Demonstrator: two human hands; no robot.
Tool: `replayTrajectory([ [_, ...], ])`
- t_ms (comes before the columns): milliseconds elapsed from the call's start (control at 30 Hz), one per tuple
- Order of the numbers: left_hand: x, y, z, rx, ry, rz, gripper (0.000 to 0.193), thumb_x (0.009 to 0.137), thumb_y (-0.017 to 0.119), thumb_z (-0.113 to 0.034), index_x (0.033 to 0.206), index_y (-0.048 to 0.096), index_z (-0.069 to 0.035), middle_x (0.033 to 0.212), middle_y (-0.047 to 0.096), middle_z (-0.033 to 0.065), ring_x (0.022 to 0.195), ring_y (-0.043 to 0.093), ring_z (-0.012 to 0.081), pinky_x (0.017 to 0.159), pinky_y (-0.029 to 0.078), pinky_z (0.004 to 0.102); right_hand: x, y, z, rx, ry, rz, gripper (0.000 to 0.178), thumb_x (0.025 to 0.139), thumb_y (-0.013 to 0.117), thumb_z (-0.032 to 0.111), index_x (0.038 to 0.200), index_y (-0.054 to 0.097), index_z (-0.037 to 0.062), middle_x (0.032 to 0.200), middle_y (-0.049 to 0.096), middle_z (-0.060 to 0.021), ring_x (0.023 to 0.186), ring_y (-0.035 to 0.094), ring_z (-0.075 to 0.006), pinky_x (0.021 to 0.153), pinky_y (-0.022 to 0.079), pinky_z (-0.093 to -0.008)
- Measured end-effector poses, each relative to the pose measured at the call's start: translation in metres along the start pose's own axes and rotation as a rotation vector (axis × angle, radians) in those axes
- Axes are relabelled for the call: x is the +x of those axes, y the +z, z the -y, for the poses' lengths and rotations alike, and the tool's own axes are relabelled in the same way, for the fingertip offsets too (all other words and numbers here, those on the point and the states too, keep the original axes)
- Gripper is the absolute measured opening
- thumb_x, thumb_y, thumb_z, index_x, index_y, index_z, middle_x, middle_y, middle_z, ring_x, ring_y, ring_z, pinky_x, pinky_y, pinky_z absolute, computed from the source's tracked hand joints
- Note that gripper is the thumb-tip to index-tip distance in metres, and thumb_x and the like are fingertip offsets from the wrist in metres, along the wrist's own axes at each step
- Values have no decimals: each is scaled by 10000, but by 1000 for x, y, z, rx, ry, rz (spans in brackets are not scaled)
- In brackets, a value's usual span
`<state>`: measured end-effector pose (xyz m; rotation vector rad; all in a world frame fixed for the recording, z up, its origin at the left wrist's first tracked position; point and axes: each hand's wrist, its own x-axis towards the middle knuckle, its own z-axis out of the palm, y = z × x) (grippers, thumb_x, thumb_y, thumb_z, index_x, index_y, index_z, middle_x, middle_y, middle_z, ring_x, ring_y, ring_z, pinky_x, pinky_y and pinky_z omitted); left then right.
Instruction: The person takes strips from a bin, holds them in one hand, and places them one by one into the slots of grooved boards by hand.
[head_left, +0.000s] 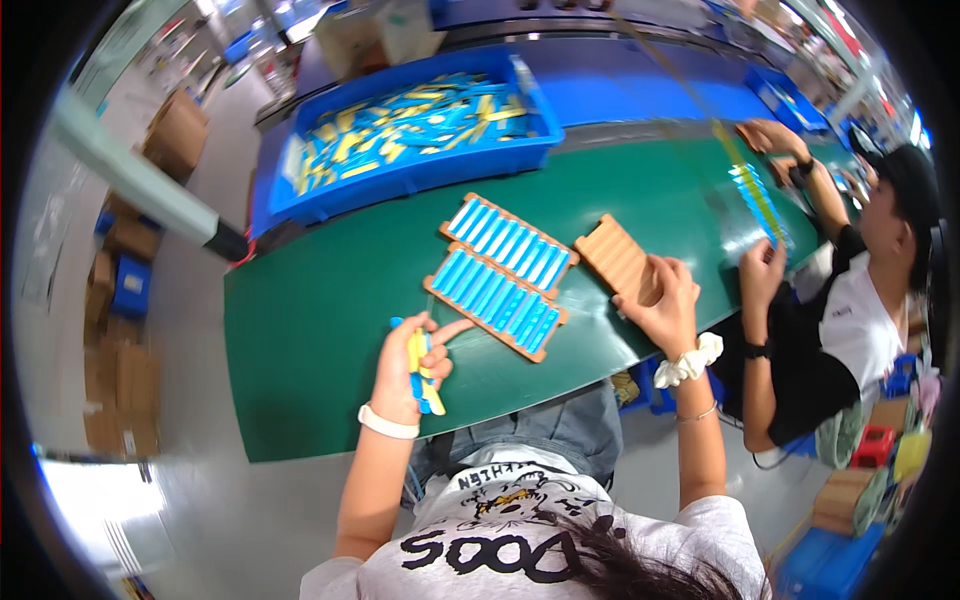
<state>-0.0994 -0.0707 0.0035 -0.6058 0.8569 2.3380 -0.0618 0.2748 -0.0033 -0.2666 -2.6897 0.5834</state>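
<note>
My left hand (396,378) is closed around several blue and yellow strips (429,396), its index finger stretched toward a brown slotted tray (540,351). Blue strips (490,296) lie side by side in that tray's slots. Against its far side is a second brown tray (571,257), also carrying a row of blue strips, some shiny with glare. To the right, my right hand (668,308) grips the near end of a third brown slotted tray (610,246), whose visible grooves hold no strips. Part of this tray is hidden by my fingers.
A large blue bin (415,176) heaped with blue and yellow strips stands at the back of the green table (310,370). On the right, a co-worker (850,300) handles a blue-and-yellow strip assembly (760,205). A grey post (150,180) rises beside the table's left end.
</note>
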Motion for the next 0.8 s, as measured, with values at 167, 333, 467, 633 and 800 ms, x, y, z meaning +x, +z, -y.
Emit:
replayTrajectory([
  [167, 37, 24, 5, -8, 28, 13, 173, 912, 503, -206, 833, 507, -53, 1301, 425, 356, 384, 344, 36, 362, 348, 197, -54, -26, -15, 164, 115, -78, 732, 558, 818, 370, 1112, 573, -41, 1077, 537, -180, 1013, 509, -329, 886, 409, -412],
  [333, 51, 46, 17, -17, -91, 111, 159, 905, 521, -211, 844, 491, -68, 1301, 425, 355, 390, 349, 38, 365, 343, 194, -90, -52, 13, 334, -25, 80, 766, 570, 828, 382, 1137, 552, -52, 1080, 522, -197, 1009, 514, -338, 889, 442, -397],
  [467, 51, 49, 16, -2, -60, 132, 154, 911, 516, -206, 854, 491, -65, 1295, 428, 360, 388, 346, 30, 364, 350, 189, -91, -32, 59, 362, -348, 271, 773, 582, 797, 376, 1171, 532, -49, 1095, 516, -183, 1015, 501, -332, 885, 438, -399],
  [633, 10, 4, -34, -60, 271, 46, 177, 913, 521, -221, 825, 520, -68, 1287, 468, 309, 374, 346, 40, 352, 349, 186, -71, 15, 98, 322, -582, 346, 738, 579, 764, 353, 1158, 545, -47, 1084, 527, -146, 1008, 496, -300, 874, 404, -364],
  [800, -42, -49, -45, -87, 408, -127, 175, 907, 547, -262, 839, 530, -101, 1249, 539, 225, 360, 367, 66, 313, 351, 220, -43, 35, 128, 226, -772, 411, 782, 600, 775, 424, 1226, 541, 19, 1109, 540, -130, 1028, 503, -283, 898, 369, -416],
])
